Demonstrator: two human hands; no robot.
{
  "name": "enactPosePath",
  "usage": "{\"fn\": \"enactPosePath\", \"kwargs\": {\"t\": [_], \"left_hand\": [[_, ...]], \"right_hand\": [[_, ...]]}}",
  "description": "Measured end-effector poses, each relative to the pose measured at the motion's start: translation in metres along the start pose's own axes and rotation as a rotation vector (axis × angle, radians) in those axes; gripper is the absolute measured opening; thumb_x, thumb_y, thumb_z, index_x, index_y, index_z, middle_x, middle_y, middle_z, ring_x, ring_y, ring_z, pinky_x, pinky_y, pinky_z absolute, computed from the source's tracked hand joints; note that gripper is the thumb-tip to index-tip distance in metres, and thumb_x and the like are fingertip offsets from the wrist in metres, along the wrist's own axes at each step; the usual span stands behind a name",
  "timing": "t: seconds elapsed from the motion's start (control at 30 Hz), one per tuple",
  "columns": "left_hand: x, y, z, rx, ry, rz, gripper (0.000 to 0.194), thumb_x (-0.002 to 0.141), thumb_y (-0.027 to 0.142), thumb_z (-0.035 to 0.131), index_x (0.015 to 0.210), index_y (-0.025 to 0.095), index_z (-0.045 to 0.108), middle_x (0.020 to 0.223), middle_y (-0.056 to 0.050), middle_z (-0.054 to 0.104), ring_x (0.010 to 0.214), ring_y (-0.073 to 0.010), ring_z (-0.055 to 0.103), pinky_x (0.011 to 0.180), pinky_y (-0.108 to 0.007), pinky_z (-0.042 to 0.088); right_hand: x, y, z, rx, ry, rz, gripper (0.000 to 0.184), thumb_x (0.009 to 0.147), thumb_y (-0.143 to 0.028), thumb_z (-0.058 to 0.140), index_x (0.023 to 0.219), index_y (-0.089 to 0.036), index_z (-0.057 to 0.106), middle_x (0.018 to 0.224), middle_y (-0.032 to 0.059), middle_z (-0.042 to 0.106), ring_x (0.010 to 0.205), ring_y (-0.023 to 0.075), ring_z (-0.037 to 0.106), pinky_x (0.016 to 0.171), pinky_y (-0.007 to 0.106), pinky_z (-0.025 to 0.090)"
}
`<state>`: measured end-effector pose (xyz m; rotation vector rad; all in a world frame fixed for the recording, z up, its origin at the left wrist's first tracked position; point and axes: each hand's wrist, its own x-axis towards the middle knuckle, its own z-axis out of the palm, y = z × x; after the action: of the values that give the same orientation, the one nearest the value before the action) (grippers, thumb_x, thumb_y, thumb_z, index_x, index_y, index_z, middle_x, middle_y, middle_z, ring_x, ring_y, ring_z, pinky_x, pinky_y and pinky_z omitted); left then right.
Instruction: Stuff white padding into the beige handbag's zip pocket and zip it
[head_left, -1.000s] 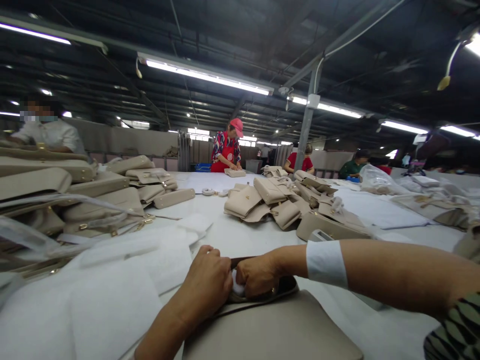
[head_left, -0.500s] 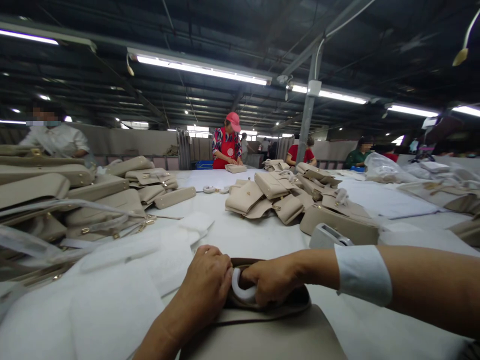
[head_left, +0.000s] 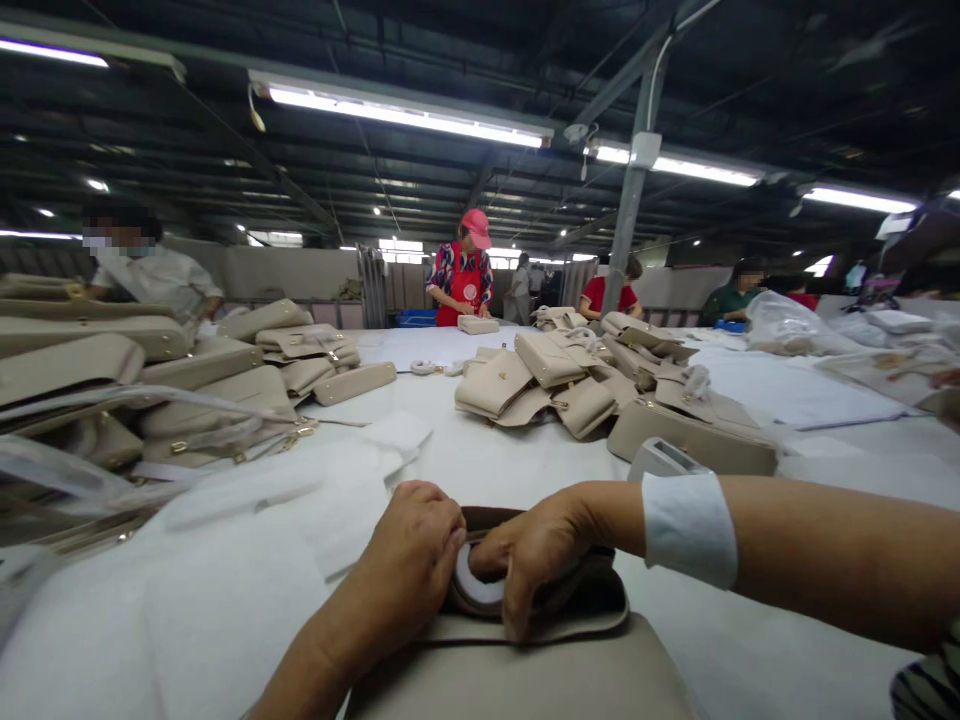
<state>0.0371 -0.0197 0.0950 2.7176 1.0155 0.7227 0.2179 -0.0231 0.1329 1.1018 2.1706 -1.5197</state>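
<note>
A beige handbag lies in front of me at the lower middle with its mouth open. My left hand is closed on the left side of the mouth, its fingers curled over the edge. My right hand reaches into the opening from the right. Its fingers are at a curved, white-wrapped handle inside the mouth, and its thumb points down by the front edge. The fingertips are partly hidden in the bag. A pale band circles my right wrist.
Beige handbags are heaped at the left and beyond my hands. White sheets cover the table at left. A grey tape dispenser-like object stands behind my right wrist. Across the table, a person in a red apron handles another bag.
My right hand has turned, and its thumb now shows over the front edge of the mouth. The white-wrapped handle sits slightly further left. My left hand keeps its hold.
</note>
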Motion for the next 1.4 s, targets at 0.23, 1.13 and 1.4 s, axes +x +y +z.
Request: {"fn": "enactPosePath", "kwargs": {"t": [0.23, 1.13, 1.4], "left_hand": [[0.002, -0.001, 0.0, 0.086, -0.011, -0.007, 0.024, 0.087, 0.017, 0.039, 0.074, 0.015, 0.059, 0.077, -0.007, 0.059, 0.081, -0.0206, 0.048, 0.086, -0.04, 0.035], [-0.013, -0.014, -0.018, -0.188, -0.104, -0.073, 0.027, 0.083, 0.011, 0.045, 0.083, 0.024, 0.069, 0.086, -0.003, 0.063, 0.088, -0.0171, 0.054, 0.078, -0.029, 0.042], [-0.014, -0.021, -0.012, -0.346, -0.101, -0.204, 0.04, 0.072, 0.009, 0.05, 0.106, 0.025, 0.064, 0.097, 0.001, 0.067, 0.089, -0.0154, 0.062, 0.082, -0.027, 0.047]], "right_hand": [[0.009, 0.008, 0.009, 0.22, 0.198, 0.017, 0.02, 0.067, -0.021, 0.057, 0.066, -0.018, 0.037, 0.06, -0.0077, 0.037, 0.05, 0.007, 0.037, 0.046, 0.021, 0.032], [0.038, 0.015, -0.031, -0.288, -0.168, 0.056, 0.015, 0.061, -0.008, 0.051, 0.071, -0.018, 0.045, 0.057, -0.0071, 0.049, 0.049, 0.0123, 0.05, 0.046, 0.023, 0.04], [0.024, 0.029, -0.014, -0.124, 0.059, -0.037, 0.021, 0.059, -0.012, 0.052, 0.077, -0.019, 0.045, 0.058, -0.0089, 0.043, 0.048, 0.0087, 0.043, 0.044, 0.019, 0.036]]}}
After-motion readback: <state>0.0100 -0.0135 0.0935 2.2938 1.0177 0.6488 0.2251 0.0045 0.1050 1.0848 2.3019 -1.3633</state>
